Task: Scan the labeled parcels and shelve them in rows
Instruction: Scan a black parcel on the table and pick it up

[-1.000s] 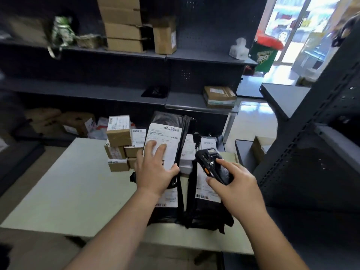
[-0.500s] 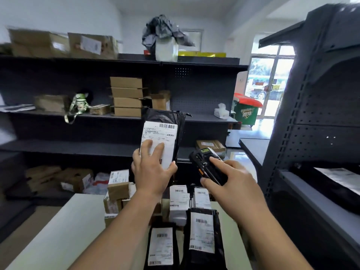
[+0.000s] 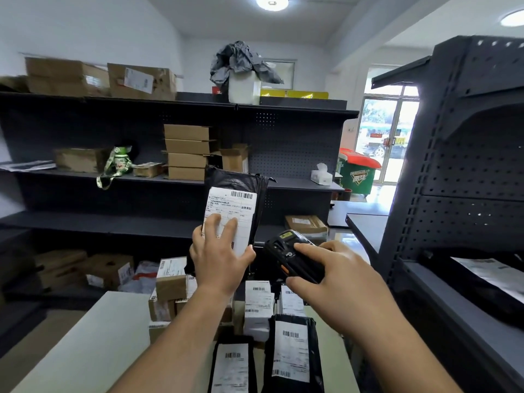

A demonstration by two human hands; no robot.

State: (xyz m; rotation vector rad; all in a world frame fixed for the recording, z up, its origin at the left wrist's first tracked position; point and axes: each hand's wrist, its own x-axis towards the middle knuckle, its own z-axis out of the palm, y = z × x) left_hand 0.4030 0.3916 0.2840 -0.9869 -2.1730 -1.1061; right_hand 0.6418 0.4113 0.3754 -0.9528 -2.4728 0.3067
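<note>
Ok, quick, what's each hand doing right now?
Left hand: holds the black labeled parcel up.
Right hand: grips the handheld scanner.

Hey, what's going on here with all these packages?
A person is scanning parcels. The left grip holds a black bagged parcel up in the air, white label toward the camera, with fingers spread over the label's lower part. The right grip holds a handheld scanner just right of it. More labeled bags and small boxes sit on the table below. Another labeled bag lies on the right-hand shelf.
</note>
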